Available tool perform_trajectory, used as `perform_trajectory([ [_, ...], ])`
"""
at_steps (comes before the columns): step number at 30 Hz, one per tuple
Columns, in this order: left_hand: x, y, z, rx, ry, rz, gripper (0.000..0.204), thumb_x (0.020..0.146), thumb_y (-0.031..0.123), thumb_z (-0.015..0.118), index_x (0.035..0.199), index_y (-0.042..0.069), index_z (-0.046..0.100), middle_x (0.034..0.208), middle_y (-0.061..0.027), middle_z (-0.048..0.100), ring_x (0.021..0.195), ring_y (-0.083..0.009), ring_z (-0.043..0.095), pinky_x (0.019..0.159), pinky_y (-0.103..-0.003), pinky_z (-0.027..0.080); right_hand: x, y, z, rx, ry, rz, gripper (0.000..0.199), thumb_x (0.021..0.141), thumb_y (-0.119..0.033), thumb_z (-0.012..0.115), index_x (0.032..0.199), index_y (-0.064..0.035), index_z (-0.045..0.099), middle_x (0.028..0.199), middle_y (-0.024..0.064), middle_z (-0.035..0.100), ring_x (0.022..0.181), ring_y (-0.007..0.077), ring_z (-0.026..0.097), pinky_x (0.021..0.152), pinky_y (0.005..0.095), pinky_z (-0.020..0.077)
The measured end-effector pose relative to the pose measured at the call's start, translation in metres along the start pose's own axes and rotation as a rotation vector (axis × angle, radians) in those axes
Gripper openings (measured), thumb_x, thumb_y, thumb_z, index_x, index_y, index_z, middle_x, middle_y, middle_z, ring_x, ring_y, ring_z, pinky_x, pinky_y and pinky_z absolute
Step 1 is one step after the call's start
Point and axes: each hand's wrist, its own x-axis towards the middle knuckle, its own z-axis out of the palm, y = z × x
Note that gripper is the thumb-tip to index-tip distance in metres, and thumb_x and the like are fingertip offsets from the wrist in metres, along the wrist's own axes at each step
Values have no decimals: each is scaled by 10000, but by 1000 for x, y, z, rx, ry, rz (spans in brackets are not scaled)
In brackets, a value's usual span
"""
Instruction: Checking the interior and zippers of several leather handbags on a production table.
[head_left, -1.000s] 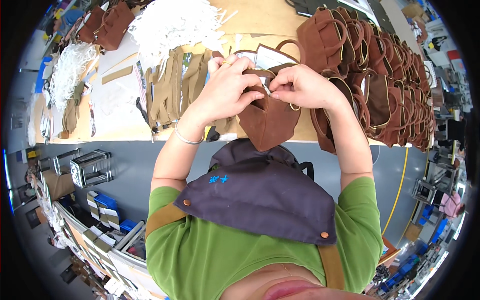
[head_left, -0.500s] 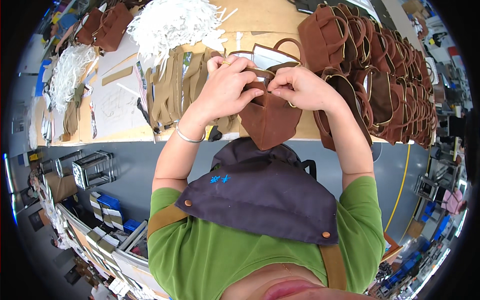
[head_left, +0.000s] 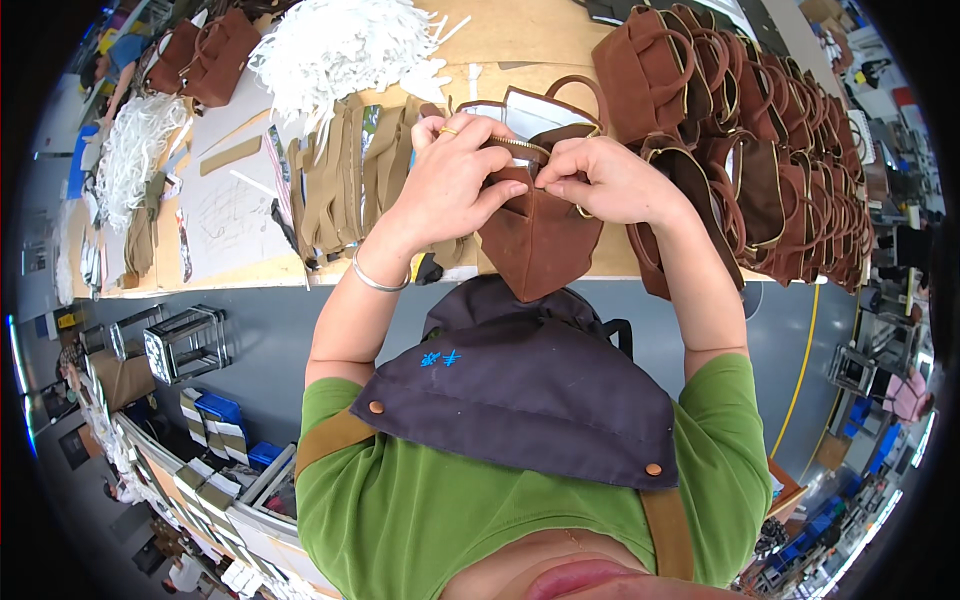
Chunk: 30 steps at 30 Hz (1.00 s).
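Left hand (head_left: 455, 175) and right hand (head_left: 608, 180) both pinching open top of brown bag (head_left: 538, 248) at near edge of table (head_left: 540, 38).

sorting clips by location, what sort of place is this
Likely a bag-making workshop: many matching brown bags sit on the worktable, along with tan strips and a heap of white strips.

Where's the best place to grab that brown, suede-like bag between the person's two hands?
Probably its slim, arched brown handle, from the far side: it loops clear beyond the opening, while the left hand and right hand hold the nearer edge of the brown, suede-like bag.
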Motion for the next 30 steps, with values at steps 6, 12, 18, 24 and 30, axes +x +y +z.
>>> perform_trajectory([
  [6, -2, 0, 0, 0, 38, 9, 192, 812, 280, 726, 856, 93, 714, 1125, -45, 595, 1097, -230, 510, 967, -448, 251, 1, -1, 1, 1, -1, 16, 136, 855, 4, 643, 970, -5, 714, 819, 70, 612, 740, 191, 597, 672, 322, 473],
  [12, -4, 0, -2, -10, 21, -13, 195, 821, 290, 718, 854, 98, 722, 1120, -45, 600, 1099, -228, 511, 973, -436, 250, 2, -2, 2, 16, -30, -13, 139, 845, 10, 645, 966, 0, 712, 815, 66, 609, 729, 183, 590, 665, 313, 471],
  [18, -4, 1, -3, 0, -1, -37, 209, 809, 298, 730, 851, 93, 729, 1090, -45, 603, 1070, -225, 528, 980, -439, 253, 4, 2, 5, 97, -25, 6, 139, 817, -60, 667, 930, -2, 722, 814, 80, 643, 741, 184, 616, 678, 319, 488],
  [24, -2, 3, -5, 14, -8, -41, 211, 792, 292, 740, 829, 85, 718, 1015, -37, 598, 1027, -220, 538, 963, -435, 270, 5, 1, 16, 159, 47, 19, 171, 775, -179, 747, 804, -13, 722, 716, 45, 639, 649, 116, 586, 623, 284, 487],
  [30, -1, 3, -5, 10, 6, -13, 223, 767, 291, 747, 798, 75, 701, 927, -21, 581, 982, -200, 532, 901, -417, 278, 4, 9, 31, 224, 148, 74, 155, 766, -166, 757, 776, -20, 706, 706, 26, 634, 645, 98, 584, 606, 271, 477],
])
